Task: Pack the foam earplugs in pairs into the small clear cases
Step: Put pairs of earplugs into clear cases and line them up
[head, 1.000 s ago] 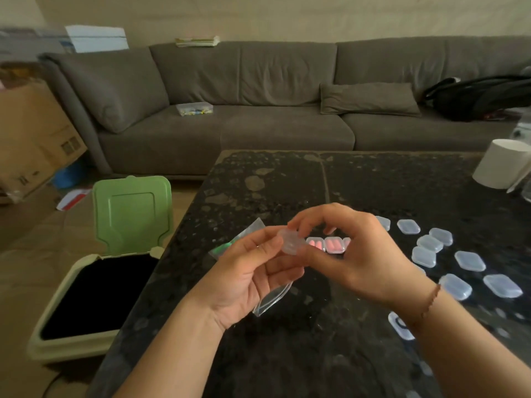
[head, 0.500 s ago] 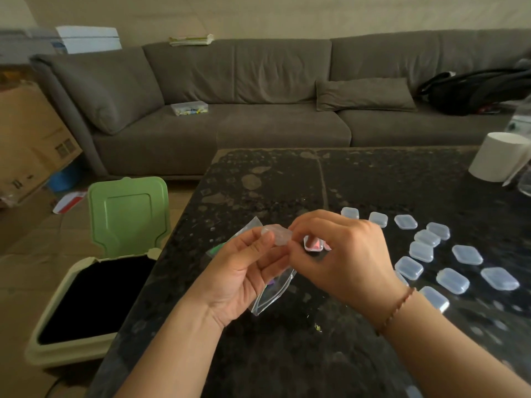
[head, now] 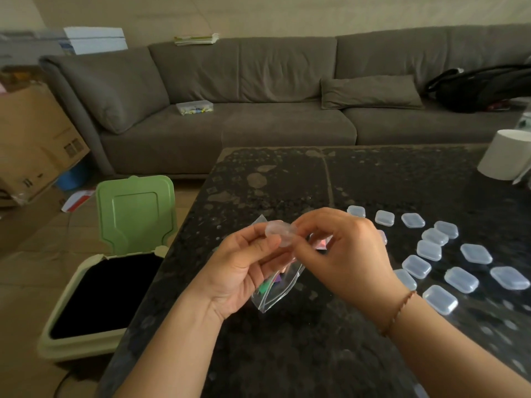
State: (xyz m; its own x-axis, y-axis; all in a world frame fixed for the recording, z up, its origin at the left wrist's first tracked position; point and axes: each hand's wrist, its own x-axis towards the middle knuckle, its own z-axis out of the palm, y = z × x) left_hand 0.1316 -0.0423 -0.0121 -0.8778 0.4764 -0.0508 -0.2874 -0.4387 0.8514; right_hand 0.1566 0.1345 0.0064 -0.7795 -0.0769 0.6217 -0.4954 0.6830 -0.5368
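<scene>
Above the dark stone table point(head: 287, 354), my left hand point(head: 244, 268) and my right hand point(head: 344, 254) both pinch one small clear case point(head: 280, 234) between fingertips. A clear zip bag point(head: 275, 288) with green and purple foam earplugs hangs under my left hand, against its palm. Several shut clear cases point(head: 428, 249) lie on the table to the right. A case with pink earplugs point(head: 321, 242) shows partly behind my right hand's fingers.
An open bin with a raised green lid point(head: 135, 214) stands on the floor left of the table. A white cylinder point(head: 505, 156) sits at the table's far right. A grey sofa point(head: 258, 110) runs behind, with a cardboard box point(head: 31, 139) at left.
Both hands have kept hold of the small clear case and drifted slightly left and down in view. More of the loose cases on the right have come into sight.
</scene>
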